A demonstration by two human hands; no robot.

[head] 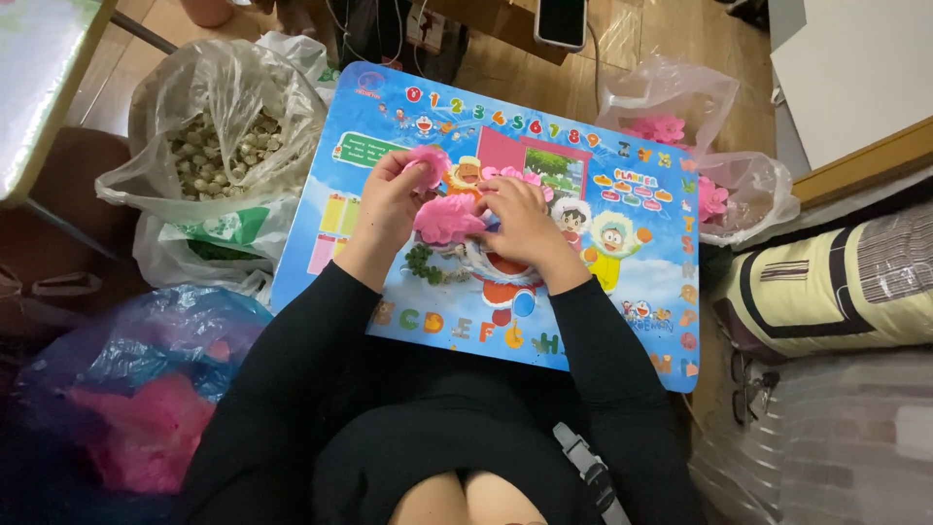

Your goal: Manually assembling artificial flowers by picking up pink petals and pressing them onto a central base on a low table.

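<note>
A colourful cartoon board (408,117) lies across my lap as a work surface. My left hand (389,199) pinches a small pink fabric petal piece (428,160) at its upper edge. My right hand (520,219) presses on a larger pink petal cluster (447,219) lying between both hands on the board. A small green leafy piece (420,261) lies on the board just below my left wrist. More pink petals (510,175) show behind my right fingers.
A clear plastic bag of pale beige pieces (219,146) stands at the left. Clear bags with pink flowers (671,131) sit at the right. A blue bag with pink material (136,389) lies lower left. A phone (561,21) rests at the top, bedding (836,282) at the right.
</note>
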